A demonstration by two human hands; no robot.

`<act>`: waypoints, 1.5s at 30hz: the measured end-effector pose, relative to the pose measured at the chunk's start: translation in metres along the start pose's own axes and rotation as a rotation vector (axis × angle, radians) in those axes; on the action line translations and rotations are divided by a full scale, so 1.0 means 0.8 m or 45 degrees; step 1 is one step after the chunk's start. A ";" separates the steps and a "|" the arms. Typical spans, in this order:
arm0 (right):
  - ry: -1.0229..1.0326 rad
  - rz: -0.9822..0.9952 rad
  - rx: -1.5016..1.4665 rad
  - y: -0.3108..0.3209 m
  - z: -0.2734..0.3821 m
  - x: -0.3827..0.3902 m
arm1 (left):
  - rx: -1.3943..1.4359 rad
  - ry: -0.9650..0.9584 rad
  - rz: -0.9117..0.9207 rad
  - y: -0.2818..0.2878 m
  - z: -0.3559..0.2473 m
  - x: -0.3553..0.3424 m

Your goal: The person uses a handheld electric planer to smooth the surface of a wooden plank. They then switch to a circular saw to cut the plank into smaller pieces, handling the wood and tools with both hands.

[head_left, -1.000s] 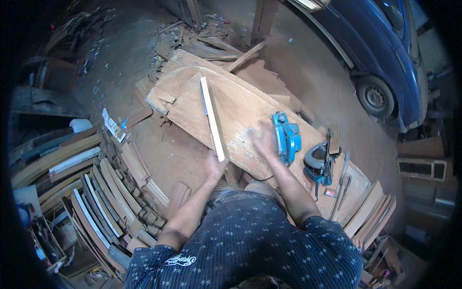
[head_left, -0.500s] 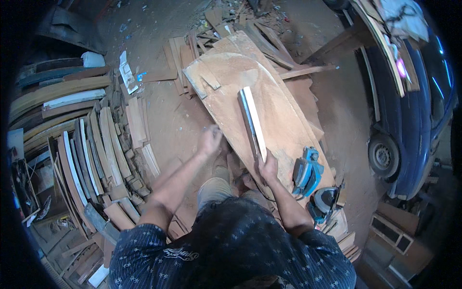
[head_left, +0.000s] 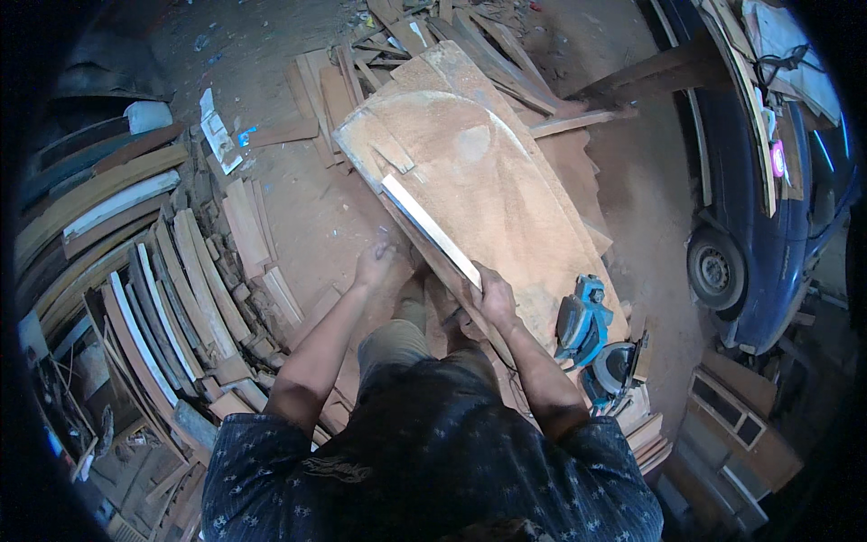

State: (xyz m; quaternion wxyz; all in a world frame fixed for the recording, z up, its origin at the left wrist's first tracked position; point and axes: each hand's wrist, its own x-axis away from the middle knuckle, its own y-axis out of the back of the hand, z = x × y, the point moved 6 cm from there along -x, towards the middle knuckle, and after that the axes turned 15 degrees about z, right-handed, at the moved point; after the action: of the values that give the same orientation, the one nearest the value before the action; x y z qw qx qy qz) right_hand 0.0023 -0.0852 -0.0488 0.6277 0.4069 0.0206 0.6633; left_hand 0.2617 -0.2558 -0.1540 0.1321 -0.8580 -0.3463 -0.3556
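A straight wooden strip with a pale, bright upper face lies along the left edge of a dusty wooden worktop. Its near end is gripped by my right hand, whose fingers wrap around it. Left of the worktop, apart from the strip, hangs my left hand. Its fingers are curled together, and what they hold, if anything, is too small to make out. To the right of my right hand, a blue electric planer rests on the worktop, with a blue circular saw nearer to me.
Stacked boards fill the left side. Scrap wood lies on the ground beyond the worktop, and a small flat offcut sits on its far part. A dark blue car stands at the right, below a wooden beam.
My right hand has shifted the strip leftward, from the middle of the worktop to its left edge, and turned it more slantwise. My left hand has moved slightly left and is less blurred.
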 end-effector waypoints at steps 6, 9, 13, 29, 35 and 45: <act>0.017 0.022 -0.017 0.009 0.003 -0.006 | -0.202 0.166 -0.124 0.037 0.119 0.076; -0.024 0.039 0.039 0.006 0.016 -0.035 | -0.300 0.325 -0.134 0.080 0.155 0.095; 0.027 0.057 -0.008 0.013 0.021 -0.042 | -0.320 0.549 -0.108 0.124 0.183 0.115; -1.305 -0.819 -0.160 0.158 -0.251 0.293 | -0.220 -0.188 0.234 -0.003 -0.205 0.089; -0.995 -0.751 -0.544 0.093 -0.288 0.336 | -0.426 -0.390 0.577 -0.104 -0.309 0.077; -0.941 -1.019 -1.173 0.151 -0.005 0.633 | -0.729 -0.179 0.597 -0.093 -0.201 0.021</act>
State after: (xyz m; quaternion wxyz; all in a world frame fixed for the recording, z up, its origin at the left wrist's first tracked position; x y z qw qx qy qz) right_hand -0.0379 0.3213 0.2735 0.8970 0.2598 -0.3282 0.1421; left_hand 0.1358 -0.2693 -0.0293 -0.0592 -0.9385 -0.0352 -0.3384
